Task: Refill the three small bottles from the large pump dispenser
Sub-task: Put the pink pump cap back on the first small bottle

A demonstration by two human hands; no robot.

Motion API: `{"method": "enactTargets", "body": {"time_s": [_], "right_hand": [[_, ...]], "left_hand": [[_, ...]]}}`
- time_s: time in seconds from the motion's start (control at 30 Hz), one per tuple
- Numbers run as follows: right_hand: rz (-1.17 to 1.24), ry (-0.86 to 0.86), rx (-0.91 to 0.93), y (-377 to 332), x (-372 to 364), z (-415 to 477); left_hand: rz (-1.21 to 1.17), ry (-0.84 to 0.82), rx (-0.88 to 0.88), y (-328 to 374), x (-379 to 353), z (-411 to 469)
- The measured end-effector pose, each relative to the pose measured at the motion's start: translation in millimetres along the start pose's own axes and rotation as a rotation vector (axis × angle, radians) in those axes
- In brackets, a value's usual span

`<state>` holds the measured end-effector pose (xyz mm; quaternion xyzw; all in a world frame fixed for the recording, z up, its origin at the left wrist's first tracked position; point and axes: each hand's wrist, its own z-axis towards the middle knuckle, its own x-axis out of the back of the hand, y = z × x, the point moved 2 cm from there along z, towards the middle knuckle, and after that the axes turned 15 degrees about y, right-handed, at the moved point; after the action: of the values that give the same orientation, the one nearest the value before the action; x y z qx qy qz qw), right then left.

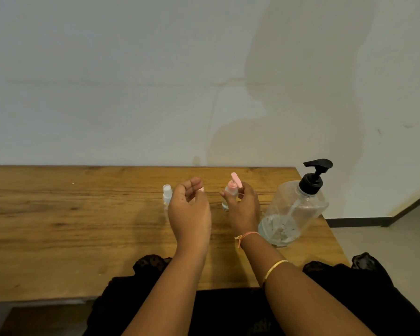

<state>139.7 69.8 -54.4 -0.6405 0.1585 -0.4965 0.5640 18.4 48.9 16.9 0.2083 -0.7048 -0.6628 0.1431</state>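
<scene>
Right hand: the right hand (244,209) grips a small clear bottle (228,197) by its body, fingers wrapped round it, with the pink flip cap (236,180) hinged open and pointing up.
Left hand: the left hand (189,209) is curled just left of the right one, fingertips pinching something small and pink (201,189); what it is cannot be told.
Pump dispenser: the large pump dispenser (294,209) stands just right of the right hand, close to the wrist, leaning in this wide view.
Other bottles: a small white-capped bottle (167,195) stands just beyond the left hand; a third bottle is not visible, perhaps hidden behind the hands.
Step in hand: apparently opening the pink-capped bottle ready for filling.
Doing it well: hold the bottle upright and low on its body, keep the neck clear of the fingers, then bring its mouth right under the spout before pressing.
Materials: the dispenser is clear plastic, rounded at the shoulder, with a matte black pump head (317,174) and a dip tube inside; a shallow pool of clear gel sits at its base.
Surface: the wooden table (83,214) is smooth, with dark grain.
</scene>
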Motion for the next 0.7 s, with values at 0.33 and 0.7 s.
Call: {"method": "enactTargets", "body": {"time_s": [0.33, 0.7], "right_hand": [[-0.170, -0.152, -0.077, 4.9, 40.4, -42.9], [-0.097, -0.366, -0.024, -17.8, 89.8, -32.6]], "left_hand": [[0.341, -0.045, -0.124, -21.6, 0.4, -2.2], [0.604, -0.138, 0.069, -57.9, -20.7, 12.2]]}}
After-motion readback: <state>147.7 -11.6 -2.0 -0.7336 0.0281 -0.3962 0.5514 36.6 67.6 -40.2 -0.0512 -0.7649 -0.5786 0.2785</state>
